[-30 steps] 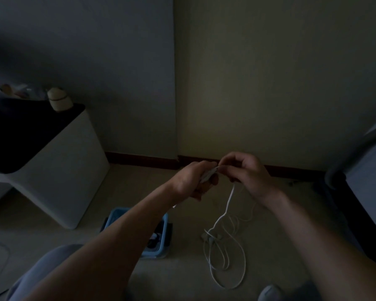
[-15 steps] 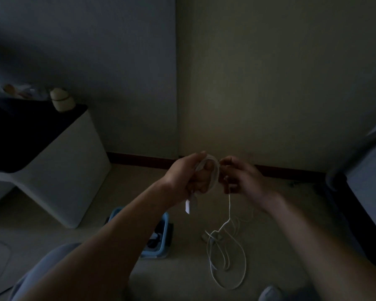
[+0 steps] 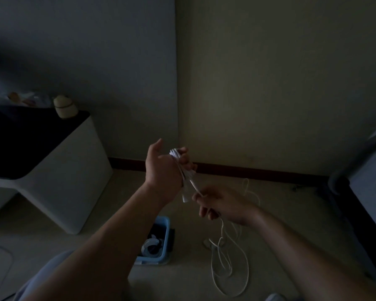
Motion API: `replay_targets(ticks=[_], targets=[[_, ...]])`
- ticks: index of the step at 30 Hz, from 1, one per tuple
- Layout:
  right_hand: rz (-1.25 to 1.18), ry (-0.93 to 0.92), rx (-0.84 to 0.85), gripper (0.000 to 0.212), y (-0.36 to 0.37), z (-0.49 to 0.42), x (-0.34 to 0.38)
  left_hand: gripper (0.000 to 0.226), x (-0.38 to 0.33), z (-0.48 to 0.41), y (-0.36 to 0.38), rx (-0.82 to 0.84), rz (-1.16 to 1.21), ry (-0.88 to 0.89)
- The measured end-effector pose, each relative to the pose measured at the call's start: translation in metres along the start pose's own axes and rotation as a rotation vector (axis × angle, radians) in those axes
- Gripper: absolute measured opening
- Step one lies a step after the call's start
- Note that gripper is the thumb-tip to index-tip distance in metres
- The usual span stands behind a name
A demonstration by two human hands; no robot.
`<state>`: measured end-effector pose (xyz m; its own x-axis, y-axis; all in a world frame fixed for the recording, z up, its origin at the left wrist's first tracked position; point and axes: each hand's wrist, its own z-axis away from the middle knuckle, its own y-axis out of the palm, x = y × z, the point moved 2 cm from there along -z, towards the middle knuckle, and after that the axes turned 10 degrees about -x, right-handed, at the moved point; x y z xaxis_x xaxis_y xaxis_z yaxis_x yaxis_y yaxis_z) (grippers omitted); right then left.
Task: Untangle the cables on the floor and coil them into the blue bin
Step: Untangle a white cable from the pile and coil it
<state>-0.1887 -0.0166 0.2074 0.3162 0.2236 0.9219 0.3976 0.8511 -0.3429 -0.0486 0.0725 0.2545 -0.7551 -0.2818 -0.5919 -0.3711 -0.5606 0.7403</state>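
My left hand (image 3: 161, 168) is raised with loops of a white cable (image 3: 225, 253) wound around its palm and fingers; a plug end dangles below it. My right hand (image 3: 221, 205) sits lower and to the right, pinching the same cable just below the coil. From there the cable drops to the floor and lies in loose tangled loops. The blue bin (image 3: 164, 242) stands on the floor under my left forearm, with a coiled white cable and dark items inside.
A white cabinet (image 3: 59, 177) with a dark top stands at the left, a small pale object on it. Another thin cable (image 3: 0, 257) lies at the far left floor. Dark furniture (image 3: 360, 192) lines the right side. The room corner is straight ahead.
My left hand has risen and turned, with more cable wrapped around it. My right hand has moved down and to the right along the cable.
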Motion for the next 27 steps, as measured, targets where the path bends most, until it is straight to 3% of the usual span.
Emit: replay_targets(ticks=[6, 9, 13, 18, 23, 27], targets=[[-0.105, -0.01, -0.024, 0.016, -0.004, 0.007, 0.012, 0.051, -0.002, -0.002, 0.006, -0.139, -0.126, 0.135], [-0.071, 0.001, 0.021, 0.02, 0.0, 0.008, 0.014, 0.048, 0.001, -0.004, 0.006, -0.179, -0.332, 0.2], [-0.086, -0.057, -0.072, 0.02, -0.005, 0.008, 0.02, 0.047, 0.013, -0.009, 0.003, -0.139, -0.674, 0.286], [-0.242, -0.098, -0.212, 0.03, -0.014, 0.01, 0.033, 0.051, 0.023, -0.013, -0.001, -0.122, -0.803, 0.411], [-0.345, -0.12, -0.37, 0.031, -0.029, 0.011, 0.035, 0.065, 0.028, -0.006, -0.002, 0.057, -0.99, 0.105], [-0.302, -0.151, -0.488, 0.032, -0.034, 0.009, 0.033, 0.067, 0.029, 0.007, 0.008, 0.149, -0.984, -0.061]])
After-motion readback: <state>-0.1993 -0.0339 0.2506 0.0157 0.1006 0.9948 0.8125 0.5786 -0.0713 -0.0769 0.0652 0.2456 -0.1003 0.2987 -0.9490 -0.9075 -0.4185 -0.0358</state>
